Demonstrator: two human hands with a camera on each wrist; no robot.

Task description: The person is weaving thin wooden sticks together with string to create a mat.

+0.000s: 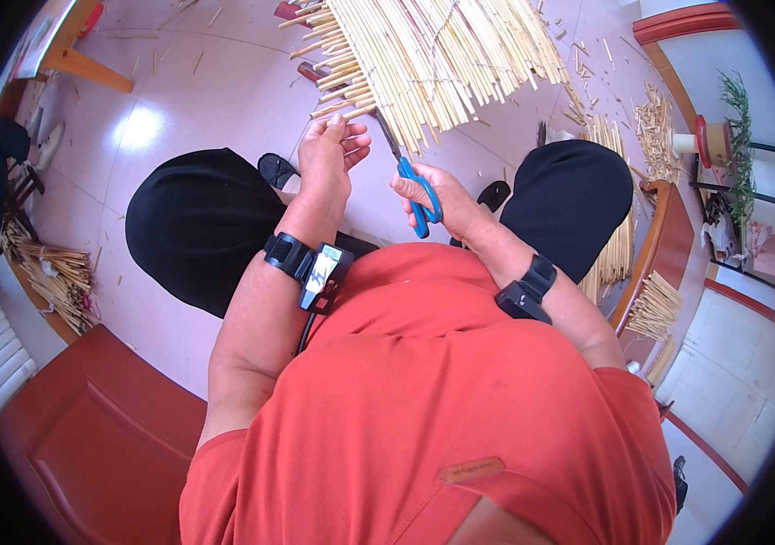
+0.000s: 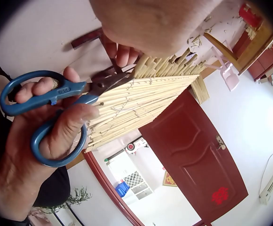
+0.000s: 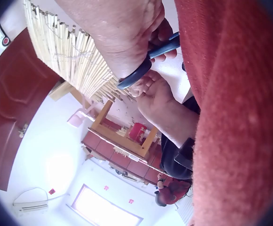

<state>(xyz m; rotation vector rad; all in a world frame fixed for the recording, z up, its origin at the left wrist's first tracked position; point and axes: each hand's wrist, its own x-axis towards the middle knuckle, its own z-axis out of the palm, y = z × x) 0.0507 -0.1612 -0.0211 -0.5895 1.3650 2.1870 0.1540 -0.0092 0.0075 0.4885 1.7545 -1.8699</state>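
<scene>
A mat of pale stick-like stalks, bound with rows of thin cord, reaches toward the person. My right hand holds blue-handled scissors, thumb through one loop and fingers through the other. Their dark blades point to the mat's near corner, with the tips over its edge in the left wrist view. At that corner my left hand pinches the end of a stalk between thumb and forefinger, its other fingers loosely curled. In the right wrist view the right hand and scissors partly cover the left fingertips.
Dark red bars show under the mat's left side. Cut stalk bits litter the tiled floor. Bundles of stalks stand at the right, and another bundle lies at the left. The person's knees flank the hands.
</scene>
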